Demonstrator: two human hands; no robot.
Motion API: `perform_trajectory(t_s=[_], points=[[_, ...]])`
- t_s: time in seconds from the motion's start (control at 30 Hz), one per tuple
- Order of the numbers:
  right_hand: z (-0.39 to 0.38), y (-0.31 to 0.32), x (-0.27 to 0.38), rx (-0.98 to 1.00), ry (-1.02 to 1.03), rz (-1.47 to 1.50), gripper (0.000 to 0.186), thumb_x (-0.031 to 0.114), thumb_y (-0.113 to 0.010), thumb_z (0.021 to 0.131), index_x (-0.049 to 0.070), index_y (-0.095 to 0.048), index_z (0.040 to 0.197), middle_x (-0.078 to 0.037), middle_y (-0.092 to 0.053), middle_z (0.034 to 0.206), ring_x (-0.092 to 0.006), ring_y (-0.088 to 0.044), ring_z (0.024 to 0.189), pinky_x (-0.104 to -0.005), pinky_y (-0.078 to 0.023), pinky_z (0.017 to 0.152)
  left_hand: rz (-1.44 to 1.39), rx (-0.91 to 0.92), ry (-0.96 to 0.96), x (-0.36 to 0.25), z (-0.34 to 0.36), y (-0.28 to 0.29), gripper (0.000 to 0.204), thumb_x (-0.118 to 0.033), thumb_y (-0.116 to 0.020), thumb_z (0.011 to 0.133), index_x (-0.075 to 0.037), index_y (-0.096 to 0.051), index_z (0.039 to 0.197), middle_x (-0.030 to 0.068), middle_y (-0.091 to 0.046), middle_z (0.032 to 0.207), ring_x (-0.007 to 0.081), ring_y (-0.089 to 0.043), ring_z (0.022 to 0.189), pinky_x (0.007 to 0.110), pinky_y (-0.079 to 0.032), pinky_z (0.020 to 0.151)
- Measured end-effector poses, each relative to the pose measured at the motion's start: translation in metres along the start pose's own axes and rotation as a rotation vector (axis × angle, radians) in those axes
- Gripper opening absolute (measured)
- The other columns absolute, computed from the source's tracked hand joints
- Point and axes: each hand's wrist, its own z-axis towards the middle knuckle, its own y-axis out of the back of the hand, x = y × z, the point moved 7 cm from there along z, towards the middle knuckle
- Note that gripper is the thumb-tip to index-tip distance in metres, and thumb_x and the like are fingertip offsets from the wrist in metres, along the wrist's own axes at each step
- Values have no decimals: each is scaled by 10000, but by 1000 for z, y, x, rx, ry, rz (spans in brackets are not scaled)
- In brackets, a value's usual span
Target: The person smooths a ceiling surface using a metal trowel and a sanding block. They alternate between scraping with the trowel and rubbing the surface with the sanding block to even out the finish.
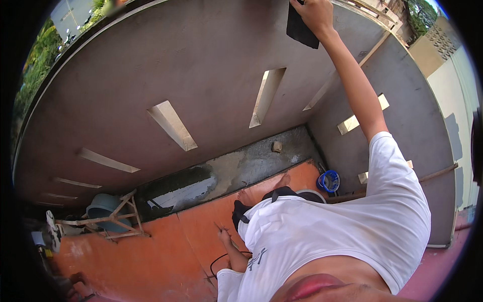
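1. Black flat piece: near the top edge of the head view, before the grey wall; whether it touches the wall cannot be told.
2. Right hand: raised on an outstretched arm, fingers gripping the piece's upper part.
3. Left hand: lowered above the orange floor; too small to tell how open it is or whether it holds anything.
4. Small block: on the wet strip along the wall's foot.
5. Blue bucket: near the corner; a tub stands leftward behind a wooden frame.
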Motion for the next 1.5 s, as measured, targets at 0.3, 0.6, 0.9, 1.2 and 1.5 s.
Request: perform_trajectory(t_s=[0.3, 0.6, 0.9, 1.2, 1.5], points=[[40, -23, 108, -24, 180, 252, 87, 181, -709, 865, 109, -754, 888, -98, -754, 912, -313, -719, 797, -422, -567, 719, -63, -42, 153, 36, -17, 3, 344, -270, -501, 1031, -41, -653, 1239, 71, -707, 884, 180, -643, 721, 337, -505, 512], [-41, 26, 107, -93, -219, 539, 160, 239, -766, 910, 106, -764, 999, -12, -726, 761, -124, -595, 559, -300, -465, 542, -251, -171, 209, 79, -65, 6, 344, -257, -482, 1025, -33, -649, 1227, 73, -680, 900, 191, -620, 720, 326, -492, 498], [-501, 27, 174, 981, -2094, 1229, 468, 433, -589, 1008, 6, -672, 1182, -113, -705, 1072, -196, -668, 927, -334, -528, 840, -322, 170, -334, -194, -68, -55, 416, -366, -514, 1062, 7, -650, 1187, 29, -641, 830, 70, -499, 638, 260, -382, 537], [-446, 30, 112, 334, -1668, 1146, 179, 215, -681, 1000, 43, -634, 985, 5, -701, 810, -45, -632, 739, -206, -472, 672, 43, 1019, -566, -440, -231, -228, 449, -415, -638, 984, -20, -630, 1195, 18, -669, 906, 62, -513, 697, 242, -408, 643], [-422, 83, 58, -62, -1743, 1055, 190, 208, -636, 1036, 53, -569, 1124, 16, -682, 820, -46, -636, 746, -193, -479, 649, 28, 1106, -670, -529, -306, -260, 359, -245, -738, 934, 0, -662, 1185, 73, -706, 1051, 166, -635, 997, 332, -480, 940]])
